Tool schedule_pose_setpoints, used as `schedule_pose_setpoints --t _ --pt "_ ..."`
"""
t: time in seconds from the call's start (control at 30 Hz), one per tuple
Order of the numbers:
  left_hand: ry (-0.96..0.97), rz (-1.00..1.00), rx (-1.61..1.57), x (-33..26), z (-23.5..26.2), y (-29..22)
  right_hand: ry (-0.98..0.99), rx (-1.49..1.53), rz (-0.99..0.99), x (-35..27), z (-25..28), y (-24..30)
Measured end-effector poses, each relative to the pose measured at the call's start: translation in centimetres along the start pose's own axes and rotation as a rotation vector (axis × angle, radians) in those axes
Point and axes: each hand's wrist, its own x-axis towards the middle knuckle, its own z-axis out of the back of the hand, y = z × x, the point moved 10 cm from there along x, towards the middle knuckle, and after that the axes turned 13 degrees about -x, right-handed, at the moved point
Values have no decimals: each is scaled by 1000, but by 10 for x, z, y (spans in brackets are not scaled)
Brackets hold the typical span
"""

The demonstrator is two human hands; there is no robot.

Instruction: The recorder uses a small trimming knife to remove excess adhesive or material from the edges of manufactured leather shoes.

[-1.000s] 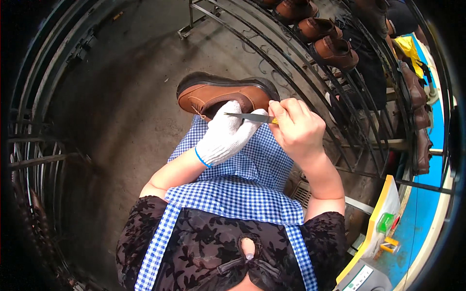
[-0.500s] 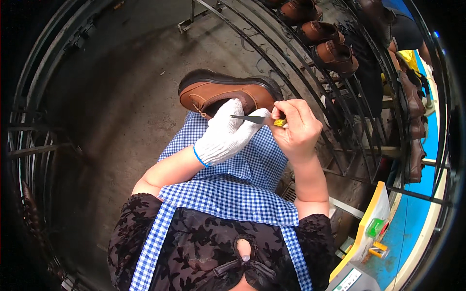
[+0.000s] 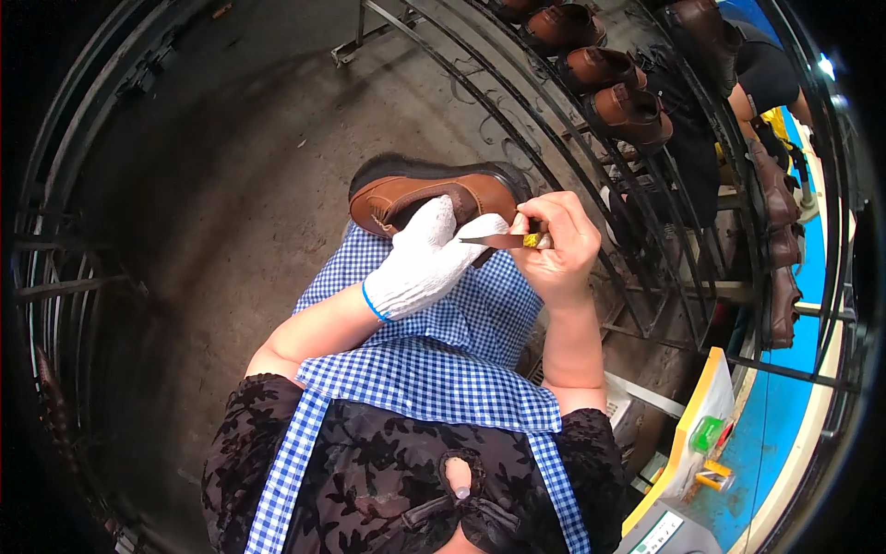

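Observation:
A brown leather shoe (image 3: 472, 187) with a dark sole lies on its side over my lap, sole away from me and opening toward me. My left hand (image 3: 427, 256), in a white knit glove with a blue cuff edge, is closed on the shoe's near side; the glove hides part of the opening. My bare right hand (image 3: 560, 242) pinches a small knife (image 3: 496, 241) with a narrow dark blade and some yellow at its grip. The blade points left and lies at the gloved thumb. I cannot tell whether its edge touches the leather.
Black metal racks (image 3: 480, 97) curve past on the right, holding several brown shoes (image 3: 630, 115). More shoes (image 3: 784, 245) stand along a blue-topped table (image 3: 801, 314). Another person's arm (image 3: 741, 106) shows behind the rack. A yellow-edged board (image 3: 692, 415) stands at lower right. More rack bars (image 3: 69, 286) rise at left.
The shoe has shifted slightly right and down, with its toe end lower. The knife has turned and drawn back to the right, its tip now nearer the gloved thumb. Both hands keep their holds.

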Motion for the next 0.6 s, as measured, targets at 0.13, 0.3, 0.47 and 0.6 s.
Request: schedule_pose_setpoints --t 0.13,0.3,0.47,0.6 --pt "-42 -37 -2 1 3 1 -17 -3 31 4 2 5" --pt "-41 18 -27 2 2 0 -17 65 16 4 2 0" --pt "-43 72 -156 0 -6 -10 -18 75 6 2 -1 -3" --pt "-41 53 -181 5 -3 4 -20 112 -27 1 -3 -10"
